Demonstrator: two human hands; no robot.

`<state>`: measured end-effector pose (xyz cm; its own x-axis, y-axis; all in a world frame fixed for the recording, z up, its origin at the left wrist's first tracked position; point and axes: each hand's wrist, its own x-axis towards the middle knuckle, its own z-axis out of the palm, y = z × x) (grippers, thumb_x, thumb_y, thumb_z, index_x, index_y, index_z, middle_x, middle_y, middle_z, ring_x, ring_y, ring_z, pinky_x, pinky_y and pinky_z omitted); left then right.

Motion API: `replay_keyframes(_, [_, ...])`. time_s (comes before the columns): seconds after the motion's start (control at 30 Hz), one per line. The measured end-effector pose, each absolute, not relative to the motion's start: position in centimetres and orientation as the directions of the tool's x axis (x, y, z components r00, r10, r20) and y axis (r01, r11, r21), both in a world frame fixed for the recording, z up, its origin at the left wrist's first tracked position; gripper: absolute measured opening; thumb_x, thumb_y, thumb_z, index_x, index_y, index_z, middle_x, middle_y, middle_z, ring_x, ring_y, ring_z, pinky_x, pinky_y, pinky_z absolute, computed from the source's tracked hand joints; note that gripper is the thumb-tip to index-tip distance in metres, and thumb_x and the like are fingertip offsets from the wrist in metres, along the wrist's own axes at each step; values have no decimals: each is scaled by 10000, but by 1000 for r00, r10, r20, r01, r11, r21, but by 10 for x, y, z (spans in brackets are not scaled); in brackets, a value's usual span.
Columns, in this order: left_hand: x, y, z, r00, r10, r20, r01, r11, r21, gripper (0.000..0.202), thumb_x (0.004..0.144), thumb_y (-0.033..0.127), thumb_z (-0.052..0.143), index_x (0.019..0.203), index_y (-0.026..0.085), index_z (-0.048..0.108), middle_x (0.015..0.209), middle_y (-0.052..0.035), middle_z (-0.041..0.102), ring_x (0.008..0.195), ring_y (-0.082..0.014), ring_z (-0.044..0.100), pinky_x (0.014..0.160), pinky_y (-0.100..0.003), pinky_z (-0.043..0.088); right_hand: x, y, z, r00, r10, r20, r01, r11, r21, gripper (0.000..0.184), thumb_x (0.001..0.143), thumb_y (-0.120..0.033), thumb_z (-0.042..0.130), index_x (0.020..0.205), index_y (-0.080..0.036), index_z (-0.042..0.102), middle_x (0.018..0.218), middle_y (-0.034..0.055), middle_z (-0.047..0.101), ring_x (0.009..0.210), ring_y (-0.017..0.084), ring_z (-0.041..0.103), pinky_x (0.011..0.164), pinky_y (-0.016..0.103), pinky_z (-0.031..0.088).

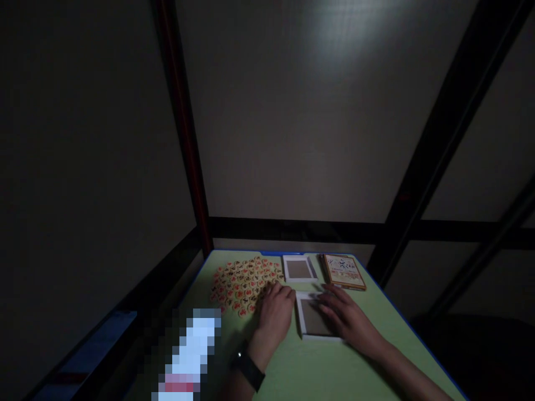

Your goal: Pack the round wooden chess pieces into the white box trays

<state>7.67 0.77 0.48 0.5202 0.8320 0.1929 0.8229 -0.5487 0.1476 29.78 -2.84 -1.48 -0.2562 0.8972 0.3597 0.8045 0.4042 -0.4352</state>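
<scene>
A spread of round Chinese chess pieces [242, 287], pale with red and black characters, lies on the left part of the green table [292, 367]. At the right edge of these pieces is my left hand [276, 309], its fingers curled down and close together. Its fingertips are hidden, so what they hold cannot be made out. A shallow white box tray [300, 320] with a brown inside lies to the right of it. Over the right side of that tray is my right hand [345, 316], fingers apart, with no piece visible in them.
A second shallow white tray [301, 280] lies behind the first. Right of it rests a printed cardboard box [343, 271]. Behind the table stands a wall [292, 167] with dark beams. A pixelated bright patch [190, 345] shows at lower left.
</scene>
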Motion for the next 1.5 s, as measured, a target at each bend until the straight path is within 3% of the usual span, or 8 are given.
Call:
replay_keyframes(0.2, [69, 10, -6, 486, 840, 243, 848, -521, 104, 290, 924, 114, 419, 1071, 192, 657, 1078, -70, 668, 1072, -233, 542, 943, -383, 442, 285, -32, -34, -194, 899, 394, 793, 380, -476, 384, 977, -362, 395, 1183, -188, 669, 1308, 138, 589, 1221, 240, 536, 1048, 397, 430])
replay_keyframes(0.57, [62, 9, -7, 479, 844, 243, 870, -493, 0, 299, 911, 88, 405, 1033, 159, 668, 1109, -101, 636, 1086, -232, 539, 964, -382, 433, 272, -47, -6, -206, 875, 438, 930, 314, -191, 333, 953, -389, 482, 847, -208, 741, 796, 71, 701, 879, 239, 565, 805, 361, 408])
replay_keyframes(0.73, [56, 6, 7, 459, 847, 270, 871, -488, 51, 317, 925, 128, 418, 1173, 173, 611, 1178, -89, 626, 1136, -214, 528, 998, -349, 410, 270, -48, -10, -308, 847, 433, 874, 432, -222, 391, 971, -372, 444, 745, -200, 712, 715, 63, 682, 783, 208, 561, 749, 329, 402])
replay_keyframes(0.83, [46, -2, 27, 295, 899, 325, 933, -344, 103, 323, 957, 160, 360, 1182, 155, 591, 1166, -112, 629, 1119, -218, 552, 962, -335, 429, 267, -49, -14, -358, 809, 467, 831, 504, -235, 380, 977, -356, 431, 770, -196, 706, 732, 61, 683, 771, 202, 553, 759, 332, 400])
replay_keyframes(0.93, [35, -17, 42, 118, 974, 193, 982, -143, 120, 320, 963, 174, 333, 1066, 115, 630, 1039, -143, 664, 951, -236, 633, 813, -344, 481, 266, -50, -16, -378, 773, 509, 816, 538, -212, 392, 982, -341, 411, 748, -193, 689, 714, 65, 664, 770, 205, 538, 764, 340, 398])
replay_keyframes(1.07, [23, -37, 35, 121, 990, 74, 981, -131, 145, 261, 938, 169, 414, 999, 119, 663, 999, -138, 679, 932, -228, 648, 794, -326, 474, 261, -50, -12, -391, 743, 543, 810, 558, -180, 391, 982, -318, 400, 736, -193, 676, 714, 72, 657, 777, 208, 533, 789, 350, 397])
replay_keyframes(1.3, [10, -42, 6, 196, 973, 119, 958, -216, 188, 253, 908, 132, 466, 1069, 113, 661, 1134, -145, 641, 1102, -222, 569, 962, -334, 413, 223, -16, 17, -484, 788, 380, 824, 557, -106, 244, 920, -236, 484, 825, -184, 703, 827, 83, 699, 884, 217, 570, 817, 315, 413])
replay_keyframes(1.5, [14, -47, 10, 183, 979, 92, 966, -196, 166, 314, 912, 101, 398, 1064, 93, 673, 1133, -159, 647, 1085, -247, 580, 925, -357, 441, 188, 28, 40, -406, 900, 157, 911, 412, -3, 182, 840, -160, 546, 898, -188, 716, 916, 120, 735, 930, 246, 643, 792, 298, 436])
